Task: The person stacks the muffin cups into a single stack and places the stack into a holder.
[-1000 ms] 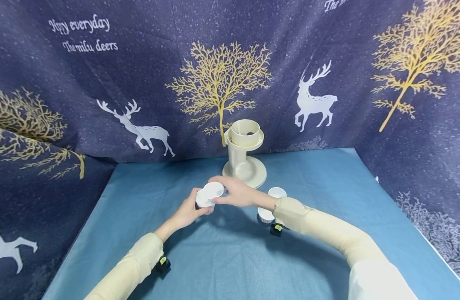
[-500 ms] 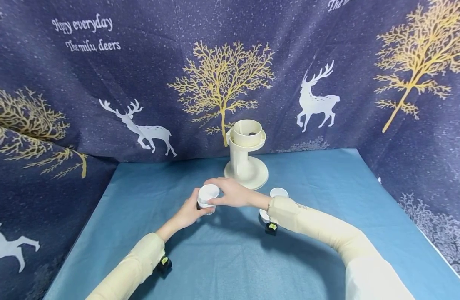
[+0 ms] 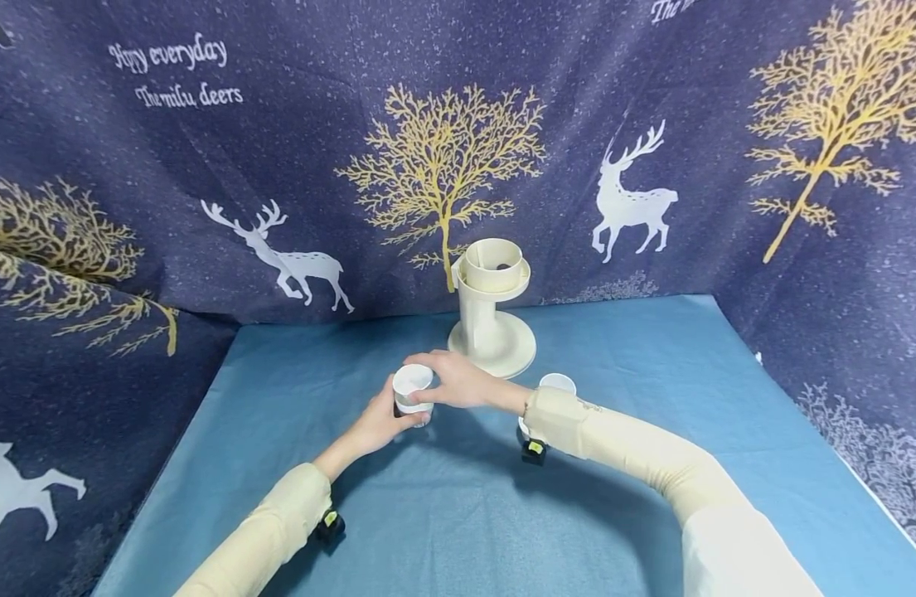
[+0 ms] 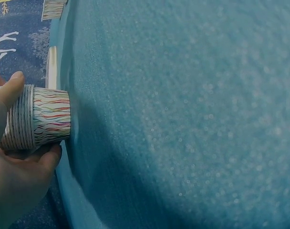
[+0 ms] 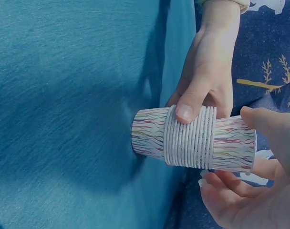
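An upright stack (image 5: pixel 190 137) of white cups, streaked with wavy coloured lines, its rims packed tight, is gripped by the left hand (image 3: pixel 377 423) over the blue table (image 3: pixel 458 522), its base perhaps touching, while the right hand (image 3: pixel 461 380) pinches the top cup (image 5: pixel 234 143) and the right sleeve (image 3: pixel 614 431) partly hides other cups (image 3: pixel 558 382).

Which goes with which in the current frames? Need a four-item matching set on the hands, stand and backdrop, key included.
Things
1. Left hand
2. Ring-topped stand
3. Right hand
4. Backdrop

Place, colour or state
A. Navy, printed with white deer
B. Holds the topmost paper cup
C. Grips the rimmed middle of the paper-cup stack
D. Cream, on a round base

Pairs: 1-C, 2-D, 3-B, 4-A
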Demonstrator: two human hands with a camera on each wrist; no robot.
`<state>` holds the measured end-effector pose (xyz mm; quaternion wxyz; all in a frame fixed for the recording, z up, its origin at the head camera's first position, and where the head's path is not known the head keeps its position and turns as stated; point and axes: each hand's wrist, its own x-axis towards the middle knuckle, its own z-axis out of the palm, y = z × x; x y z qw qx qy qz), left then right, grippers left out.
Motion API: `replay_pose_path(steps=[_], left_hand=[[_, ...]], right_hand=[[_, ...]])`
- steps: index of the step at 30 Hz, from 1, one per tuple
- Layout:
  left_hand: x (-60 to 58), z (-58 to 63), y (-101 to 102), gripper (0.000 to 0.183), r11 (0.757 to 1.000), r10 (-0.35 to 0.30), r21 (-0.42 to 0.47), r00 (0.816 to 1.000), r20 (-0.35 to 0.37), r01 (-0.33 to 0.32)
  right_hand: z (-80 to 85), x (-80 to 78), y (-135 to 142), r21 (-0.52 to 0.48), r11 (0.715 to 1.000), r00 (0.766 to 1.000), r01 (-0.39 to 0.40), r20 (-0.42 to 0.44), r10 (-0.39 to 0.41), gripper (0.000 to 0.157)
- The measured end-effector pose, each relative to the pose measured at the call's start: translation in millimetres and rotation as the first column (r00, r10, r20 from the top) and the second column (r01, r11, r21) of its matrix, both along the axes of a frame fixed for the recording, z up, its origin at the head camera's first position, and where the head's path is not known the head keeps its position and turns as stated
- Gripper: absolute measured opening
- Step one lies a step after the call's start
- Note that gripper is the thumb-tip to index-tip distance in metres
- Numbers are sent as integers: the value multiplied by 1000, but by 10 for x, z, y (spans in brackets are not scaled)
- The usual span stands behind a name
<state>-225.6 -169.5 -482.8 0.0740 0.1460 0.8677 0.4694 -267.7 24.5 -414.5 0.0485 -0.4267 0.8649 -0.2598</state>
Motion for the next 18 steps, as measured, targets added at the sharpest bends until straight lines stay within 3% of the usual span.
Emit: replay_pose_path(steps=[11,18], left_hand=[[-5,2,4,81,1000,25,-8,1000,-5,-25],[-11,3,9,71,999,33,-22,999,5,-33]], right_hand=[[28,18,-63,17,1000,1000,-6,1,6,54],[6,32,-76,46,999,1000,2,5,-2,49]])
